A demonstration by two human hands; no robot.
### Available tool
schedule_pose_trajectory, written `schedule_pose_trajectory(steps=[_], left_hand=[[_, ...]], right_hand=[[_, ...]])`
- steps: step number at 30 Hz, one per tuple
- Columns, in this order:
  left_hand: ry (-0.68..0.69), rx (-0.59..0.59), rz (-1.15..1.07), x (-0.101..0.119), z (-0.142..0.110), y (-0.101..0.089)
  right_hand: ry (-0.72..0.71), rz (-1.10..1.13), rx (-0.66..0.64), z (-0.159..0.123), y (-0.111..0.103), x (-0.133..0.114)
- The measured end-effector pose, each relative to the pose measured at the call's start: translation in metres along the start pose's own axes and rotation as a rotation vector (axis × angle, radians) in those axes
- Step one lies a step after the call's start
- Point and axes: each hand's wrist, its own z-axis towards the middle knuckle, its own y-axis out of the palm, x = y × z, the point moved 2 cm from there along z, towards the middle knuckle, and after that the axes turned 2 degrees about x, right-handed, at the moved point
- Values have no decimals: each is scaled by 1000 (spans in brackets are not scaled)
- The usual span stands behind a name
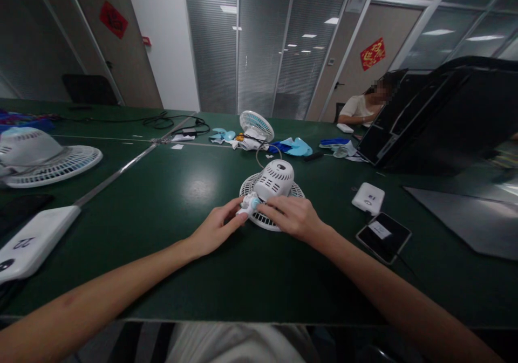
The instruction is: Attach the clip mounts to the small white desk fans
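Observation:
A small white fan lies face down on its round grille, its vented motor housing pointing up. At its near left side, my left hand pinches a small white and light-blue plastic part between thumb and fingers. My right hand reaches over the grille from the right, with its fingertips closed at the blue side of the same part. Whether this part is joined to the housing is hidden by the fingers.
Behind the fan are another fan, light-blue blades and a cable. At right lie a white power bank, a phone and a large black case; a person sits beyond. Another fan stands left.

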Motion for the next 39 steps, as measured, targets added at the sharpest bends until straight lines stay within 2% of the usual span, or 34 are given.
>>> schedule_pose_trajectory(steps=[6,11,17,22,32,37,39], left_hand=[[9,-8,2,-2,-1,1],[11,-11,12,-2,-1,1],[12,-4,13,-2,-1,0],[17,-9,20,-2,-1,0],[10,2,41,-2,0,1],[20,-8,21,0,-1,1],[19,-8,23,0,-1,1]], right_hand=[[14,23,-47,0,2,1],[67,-6,6,2,0,2],[114,18,-36,3,1,-1],[-3,2,-13,-1,-2,2],[73,-6,20,3,-1,-1],[-30,34,12,0,-4,1],[-17,5,31,1,-4,2]])
